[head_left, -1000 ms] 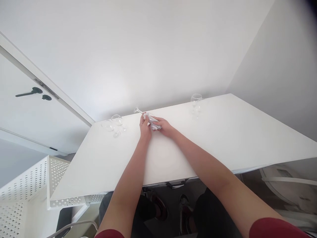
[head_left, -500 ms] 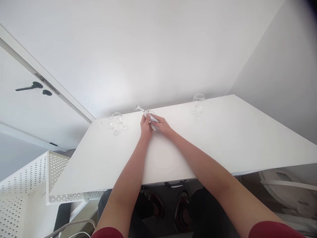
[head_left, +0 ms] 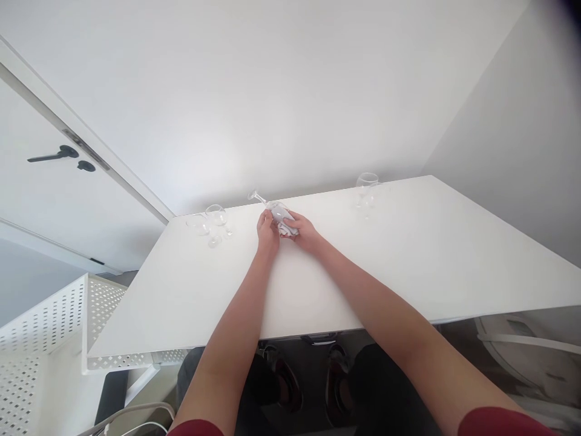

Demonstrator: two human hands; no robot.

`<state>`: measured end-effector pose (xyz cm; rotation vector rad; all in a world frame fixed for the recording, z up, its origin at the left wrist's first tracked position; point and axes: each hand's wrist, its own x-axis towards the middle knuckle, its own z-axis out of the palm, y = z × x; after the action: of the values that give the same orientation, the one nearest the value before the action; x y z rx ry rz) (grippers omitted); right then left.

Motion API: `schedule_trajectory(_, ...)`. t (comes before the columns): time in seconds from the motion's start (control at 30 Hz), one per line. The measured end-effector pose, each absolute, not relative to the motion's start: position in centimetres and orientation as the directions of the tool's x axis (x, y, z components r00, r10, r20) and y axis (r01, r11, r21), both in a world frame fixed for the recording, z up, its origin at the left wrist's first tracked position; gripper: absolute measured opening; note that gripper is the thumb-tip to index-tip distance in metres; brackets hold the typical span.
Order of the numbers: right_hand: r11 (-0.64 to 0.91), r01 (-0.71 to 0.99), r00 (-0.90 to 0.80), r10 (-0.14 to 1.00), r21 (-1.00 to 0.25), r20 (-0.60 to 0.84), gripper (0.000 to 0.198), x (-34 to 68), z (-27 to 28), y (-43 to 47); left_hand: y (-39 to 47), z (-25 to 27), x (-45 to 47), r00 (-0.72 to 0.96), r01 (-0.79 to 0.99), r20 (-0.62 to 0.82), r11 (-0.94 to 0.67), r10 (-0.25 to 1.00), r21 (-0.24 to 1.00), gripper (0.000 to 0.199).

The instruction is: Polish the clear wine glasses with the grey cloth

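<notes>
A clear wine glass is tilted between my hands, its foot pointing up and to the left, away from me. My left hand grips the side of its bowl. A pale cloth is bunched at the bowl's mouth, and my right hand is closed on it. Part of the cloth seems to be inside the bowl; the fingers hide how far. Both hands are above the far half of the white table.
Two wine glasses stand at the back left, one glass behind another glass. More clear glassware stands at the back right. A wall rises behind the table. A white perforated rack is at the left edge.
My right hand has shifted slightly right and down from the glass, and more of the cloth shows at the bowl. My left hand keeps its grip, with the glass at much the same tilt.
</notes>
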<state>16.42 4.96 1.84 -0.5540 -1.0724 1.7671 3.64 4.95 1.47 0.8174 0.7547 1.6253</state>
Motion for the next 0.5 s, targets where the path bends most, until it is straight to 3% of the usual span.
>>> schedule_trajectory(0.1, -0.202, -0.554, -0.471, 0.876, -0.808, 0.105, 0.038, 16.97, 1.57, 5.19, 4.76, 1.61, 3.96, -0.122, -0.552, 0.172, -0.211, 0.978, 0.807, 0.045)
schedule_trajectory(0.27, -0.034, -0.455, -0.375, 0.914, -0.89, 0.157, 0.048, 16.19, 1.44, 4.93, 4.6, 1.74, 3.95, -0.143, -0.506, 0.071, -0.135, 0.987, 0.852, 0.056)
schedule_trajectory(0.4, -0.19, -0.52, -0.463, 0.882, -0.833, 0.089, 0.04, 16.49, 1.78, 5.01, 4.91, 1.56, 3.64, -0.178, -0.542, 0.103, -0.185, 0.979, 0.82, 0.05)
schedule_trajectory(0.5, -0.135, -0.514, -0.409, 0.907, -0.847, 0.104, 0.039, 16.66, 1.68, 5.12, 4.91, 1.44, 3.82, -0.152, -0.536, 0.14, -0.2, 0.978, 0.82, 0.045)
